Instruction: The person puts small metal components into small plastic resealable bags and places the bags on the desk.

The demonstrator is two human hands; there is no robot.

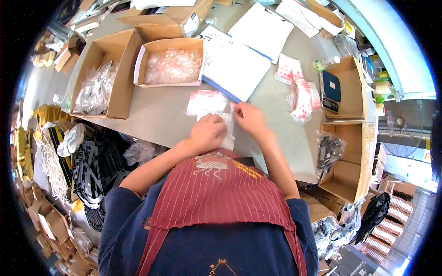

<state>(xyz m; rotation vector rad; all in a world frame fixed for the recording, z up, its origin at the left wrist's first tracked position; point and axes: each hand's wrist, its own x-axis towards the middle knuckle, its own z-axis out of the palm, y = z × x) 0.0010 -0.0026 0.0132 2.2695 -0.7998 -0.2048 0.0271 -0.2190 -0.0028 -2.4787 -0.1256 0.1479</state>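
My left hand is curled over a white sheet with rows of small dots, fingertips bent down at its left edge. To the right of the sheet, my right hand pinches with thumb and forefinger by a narrow, pale pinkish piece, too small to make out. Just beyond my left hand lies a pile of small clear bags with red print. Further off, a shallow carton holds many small clear packets, each with a small light part inside.
A deeper carton of filled bags stands at left. Papers on a blue clipboard lie ahead. Rightward are more red-printed bags, a small dark scale in an open box, and bagged black parts. Black parts hang below the table's left edge.
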